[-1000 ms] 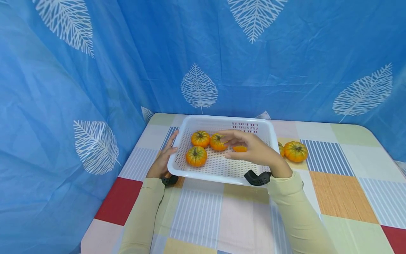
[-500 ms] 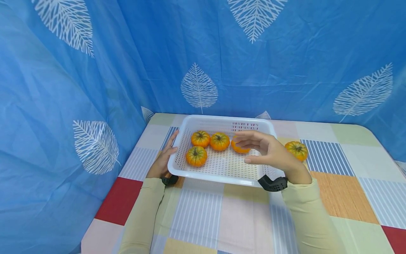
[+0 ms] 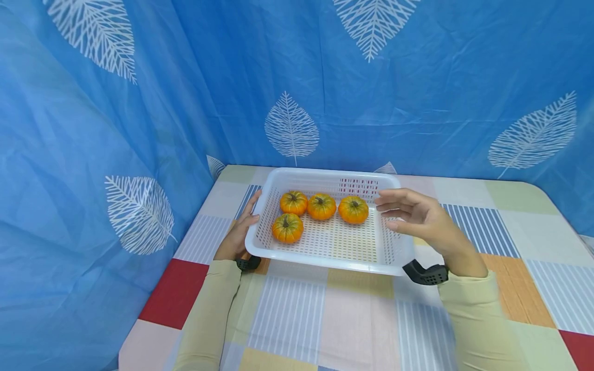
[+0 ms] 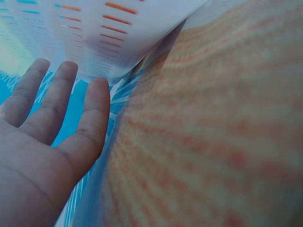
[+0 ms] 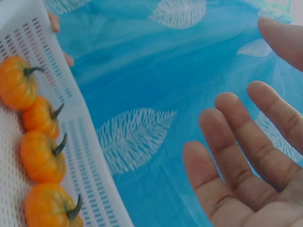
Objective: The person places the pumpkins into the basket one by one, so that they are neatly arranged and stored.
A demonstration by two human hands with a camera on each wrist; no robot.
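A white plastic basket [image 3: 329, 260] with slotted walls holds several small orange pumpkins, among them a front-left pumpkin [image 3: 287, 229] and a right-hand pumpkin [image 3: 353, 209]. My left hand [image 3: 238, 234] is at the basket's left side, its fingers extended along the outer wall; the left wrist view shows the fingertips close under the slotted wall [image 4: 113, 28]. Over the basket's right rim hovers my right hand [image 3: 417, 219], fingers spread and slightly bent, nothing in them. Dark stems stand out on the pumpkins [image 5: 43, 156] in the right wrist view.
A checked, patchwork-patterned cloth [image 3: 287, 314] covers the table. Behind and to the left hangs a blue curtain [image 3: 399, 77] with white leaf prints, meeting the table's back and left edges. Black wrist devices sit on both wrists, the right device [image 3: 426, 273] near the basket's front-right corner.
My right hand has moved rightward from above the pumpkins to the basket's right rim, uncovering the right-hand pumpkin. Pumpkins on the cloth at right are now hidden behind it. My left hand has stayed put.
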